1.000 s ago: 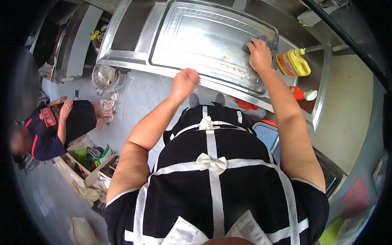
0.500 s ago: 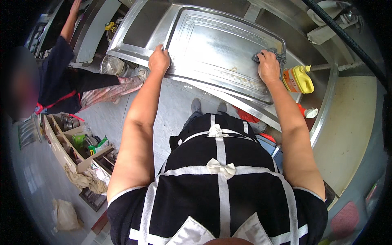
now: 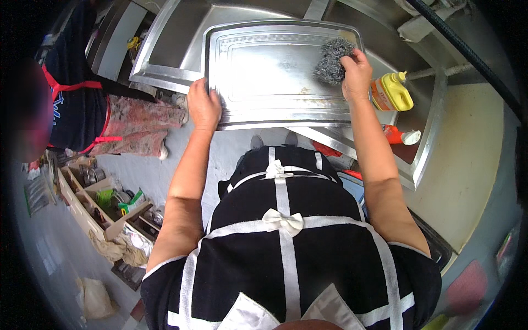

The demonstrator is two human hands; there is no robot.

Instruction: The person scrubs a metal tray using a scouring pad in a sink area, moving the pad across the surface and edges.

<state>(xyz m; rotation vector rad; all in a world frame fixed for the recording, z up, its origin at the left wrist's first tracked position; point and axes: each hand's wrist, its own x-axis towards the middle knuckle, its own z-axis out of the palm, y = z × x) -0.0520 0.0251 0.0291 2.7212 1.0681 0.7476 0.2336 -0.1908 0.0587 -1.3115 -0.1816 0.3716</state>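
A rectangular metal tray [image 3: 269, 71] with a raised rim lies across the sink's front edge, its near side jutting out toward me. My left hand [image 3: 204, 105] is closed on the tray's left edge near the near corner; its fingers go partly out of sight under the rim. At the far right part of the tray is a grey steel wool scourer [image 3: 333, 61], pinched in the fingers of my right hand [image 3: 357, 75]. The heel of that hand overlaps the tray's right edge. Brownish spots mark the tray's surface near its near right part.
Around the tray is a stainless steel sink [image 3: 165, 77]. Right of it stand a yellow jug [image 3: 395, 92] and a red bottle with a white top [image 3: 400, 135]. A black hose [image 3: 467, 58] crosses the upper right. At left are a co-worker [image 3: 77, 104] and a divided wooden box [image 3: 104, 203] of kitchenware.
The tray has swung from a slant to nearly level and come toward me. My right hand and the scourer have shifted up and left. The co-worker's raised arm has come down.
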